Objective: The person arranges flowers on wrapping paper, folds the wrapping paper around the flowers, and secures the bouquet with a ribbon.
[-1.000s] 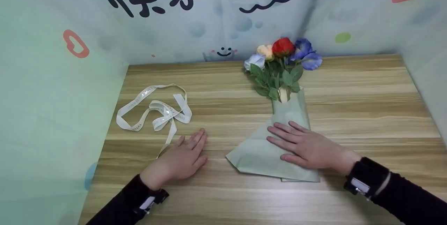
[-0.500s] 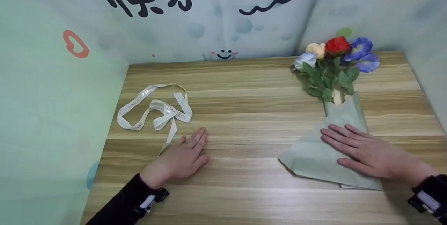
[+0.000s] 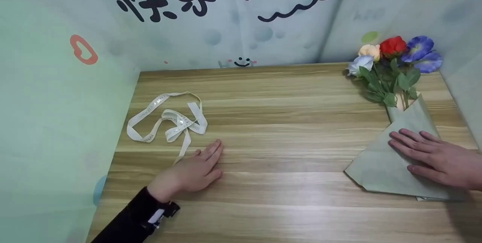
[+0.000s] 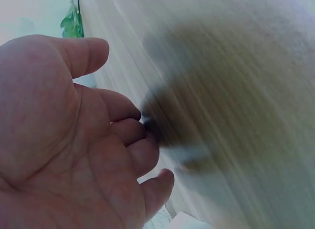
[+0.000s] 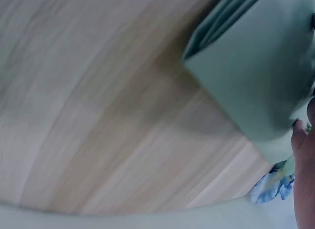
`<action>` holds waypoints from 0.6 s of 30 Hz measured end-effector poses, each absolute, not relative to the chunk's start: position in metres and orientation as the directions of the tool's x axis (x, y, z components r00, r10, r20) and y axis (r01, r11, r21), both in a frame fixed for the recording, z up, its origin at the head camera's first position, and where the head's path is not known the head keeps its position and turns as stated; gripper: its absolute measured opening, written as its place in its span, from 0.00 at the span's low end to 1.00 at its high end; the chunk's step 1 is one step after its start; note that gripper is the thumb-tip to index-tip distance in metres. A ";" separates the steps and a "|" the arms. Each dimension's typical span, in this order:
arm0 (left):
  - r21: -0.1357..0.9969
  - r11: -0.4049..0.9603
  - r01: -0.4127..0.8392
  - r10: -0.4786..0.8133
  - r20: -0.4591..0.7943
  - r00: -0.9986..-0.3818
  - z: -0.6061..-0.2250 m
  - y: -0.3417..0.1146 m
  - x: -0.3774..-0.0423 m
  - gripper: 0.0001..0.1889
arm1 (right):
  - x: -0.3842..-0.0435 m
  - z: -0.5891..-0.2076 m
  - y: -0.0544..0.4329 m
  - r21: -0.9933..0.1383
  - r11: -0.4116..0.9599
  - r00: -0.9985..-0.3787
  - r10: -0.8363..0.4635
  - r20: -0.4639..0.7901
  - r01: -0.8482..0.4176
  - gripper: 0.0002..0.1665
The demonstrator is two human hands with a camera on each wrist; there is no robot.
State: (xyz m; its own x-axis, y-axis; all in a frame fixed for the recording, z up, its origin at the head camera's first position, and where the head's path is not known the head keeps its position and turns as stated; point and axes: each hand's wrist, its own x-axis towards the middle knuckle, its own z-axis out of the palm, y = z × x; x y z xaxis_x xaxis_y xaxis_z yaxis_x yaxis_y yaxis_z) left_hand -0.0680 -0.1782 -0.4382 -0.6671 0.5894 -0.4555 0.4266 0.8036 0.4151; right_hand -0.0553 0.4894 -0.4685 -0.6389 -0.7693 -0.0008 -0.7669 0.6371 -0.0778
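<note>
On the right of the head view lies a bouquet of artificial flowers, its red bloom (image 3: 393,46) among peach, pale blue and violet ones. Pale green wrapping paper (image 3: 388,167) is folded around the stems. My right hand (image 3: 440,160) rests flat on this paper, fingers straight and spread a little. In the right wrist view the layered paper edge (image 5: 246,66) shows, with the hand (image 5: 304,160) at the far side. My left hand (image 3: 192,171) rests on the table with relaxed fingers and holds nothing. Just beyond it is a loose white printed ribbon (image 3: 175,116), one tail running toward the hand.
The wood-grain table (image 3: 263,130) is bounded by a printed cloth backdrop (image 3: 286,39) at the back and cloth sides at left and right. The blooms lie close to the back right corner.
My right hand has slid the wrapped bouquet to the right across the table, close to the right side. The left hand and the ribbon have stayed in place.
</note>
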 end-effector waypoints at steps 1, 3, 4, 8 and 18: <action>0.417 0.800 0.432 0.594 -0.448 -0.668 -0.438 -0.178 -0.068 0.40 | -0.056 -0.467 0.485 -0.093 0.651 -0.655 -0.755 0.016 -0.753 0.53; 0.424 0.791 0.442 0.603 -0.418 -0.679 -0.436 -0.179 -0.070 0.39 | -0.057 -0.462 0.472 -0.119 0.697 -0.705 -0.707 0.054 -0.708 0.52; 0.424 0.787 0.448 0.605 -0.390 -0.694 -0.435 -0.179 -0.072 0.39 | -0.057 -0.459 0.463 -0.126 0.720 -0.731 -0.677 0.088 -0.683 0.51; 0.397 0.792 0.464 0.570 -0.208 -0.795 -0.428 -0.183 -0.085 0.37 | -0.064 -0.446 0.416 -0.175 0.742 -0.753 -0.589 0.293 -0.648 0.41; 0.182 0.951 0.249 0.239 0.078 -0.968 -0.438 -0.220 -0.132 0.21 | -0.081 -0.435 0.324 -0.290 0.709 -0.762 -0.554 0.336 -0.643 0.22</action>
State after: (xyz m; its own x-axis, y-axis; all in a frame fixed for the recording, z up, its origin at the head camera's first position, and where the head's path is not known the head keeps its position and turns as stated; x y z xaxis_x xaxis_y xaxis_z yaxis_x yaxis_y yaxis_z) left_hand -0.1319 -0.2202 -0.4384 -0.9680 0.2387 0.0777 0.2491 0.9511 0.1823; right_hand -0.0806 0.3242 -0.4347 -0.7620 -0.5539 0.3355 -0.6430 0.7090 -0.2896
